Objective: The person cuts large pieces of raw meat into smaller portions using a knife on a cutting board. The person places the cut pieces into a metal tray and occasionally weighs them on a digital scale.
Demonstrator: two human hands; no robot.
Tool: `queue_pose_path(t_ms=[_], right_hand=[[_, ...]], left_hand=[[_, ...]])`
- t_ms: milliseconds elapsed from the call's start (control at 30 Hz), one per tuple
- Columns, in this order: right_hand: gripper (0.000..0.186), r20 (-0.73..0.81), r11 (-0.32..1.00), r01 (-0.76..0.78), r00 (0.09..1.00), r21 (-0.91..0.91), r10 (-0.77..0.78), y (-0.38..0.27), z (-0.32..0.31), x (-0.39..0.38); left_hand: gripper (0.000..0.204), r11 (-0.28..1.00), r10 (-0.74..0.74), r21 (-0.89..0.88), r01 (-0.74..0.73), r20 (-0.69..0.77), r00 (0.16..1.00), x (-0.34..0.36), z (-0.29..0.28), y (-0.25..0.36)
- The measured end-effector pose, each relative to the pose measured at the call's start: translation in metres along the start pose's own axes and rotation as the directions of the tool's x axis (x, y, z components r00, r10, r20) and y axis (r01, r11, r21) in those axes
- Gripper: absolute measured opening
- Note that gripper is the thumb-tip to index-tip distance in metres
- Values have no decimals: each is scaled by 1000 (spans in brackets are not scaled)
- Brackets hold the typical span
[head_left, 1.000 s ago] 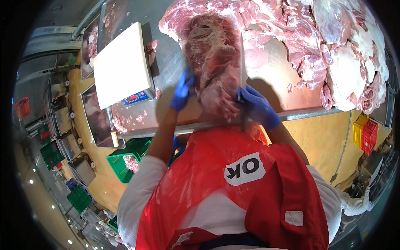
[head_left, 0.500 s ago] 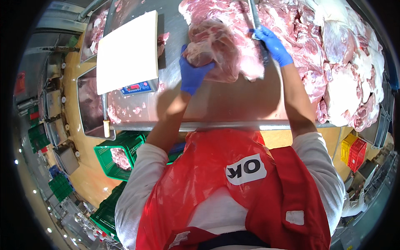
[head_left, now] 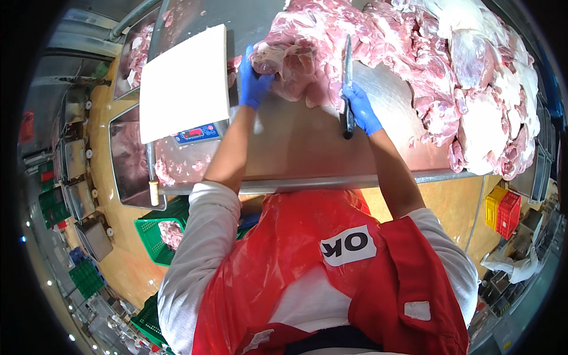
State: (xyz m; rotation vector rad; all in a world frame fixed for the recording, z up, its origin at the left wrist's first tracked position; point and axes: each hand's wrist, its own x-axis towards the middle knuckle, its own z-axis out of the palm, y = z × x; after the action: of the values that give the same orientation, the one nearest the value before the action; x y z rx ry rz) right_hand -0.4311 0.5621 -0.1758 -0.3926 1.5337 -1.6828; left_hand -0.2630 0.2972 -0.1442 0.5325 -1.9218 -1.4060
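In the green basket [head_left: 151, 234] below the table [head_left: 307, 148], pinkish meat scraps [head_left: 171, 234]; in the upper metal tray [head_left: 122, 87] at left, trimmings [head_left: 139, 56]. On the shiny table, against the meat heap [head_left: 429, 68], a folded meat piece [head_left: 293, 66], pinched at its left end by the left grip [head_left: 254, 86]. Clasped in the right grip [head_left: 361, 107], a knife [head_left: 348, 71] with blade pointing away. Farther left, a white board [head_left: 183, 86] on a scale [head_left: 198, 135]; beneath, tan floor [head_left: 452, 195].

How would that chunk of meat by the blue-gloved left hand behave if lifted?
The chunk of meat would likely flop, given its loose folds. It may feel slippery, since its surface looks glossy, and perhaps heavy, as it looks thick.
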Motion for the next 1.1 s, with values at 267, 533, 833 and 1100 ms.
queue_pose_path(t_ms=[267, 533, 833, 1100], right_hand=[[19, 180, 964, 14, 983, -265, 35, -42, -49, -13], [22, 175, 973, 1, 984, -230, 40, -40, -17, -47], [20, 243, 960, 44, 970, -278, 25, -18, -7, -30], [20, 26, 883, 82, 997, -461, -79, -20, -85, 4]], left_hand=[[104, 991, -133, -65, 121, -230, 964, -47, 48, 25], [114, 952, -130, 248, 177, -193, 973, 9, 27, -44], [79, 446, 187, 868, 218, -329, 926, -30, 95, -5], [78, 501, -254, 828, 251, -137, 957, -52, 200, 67]])
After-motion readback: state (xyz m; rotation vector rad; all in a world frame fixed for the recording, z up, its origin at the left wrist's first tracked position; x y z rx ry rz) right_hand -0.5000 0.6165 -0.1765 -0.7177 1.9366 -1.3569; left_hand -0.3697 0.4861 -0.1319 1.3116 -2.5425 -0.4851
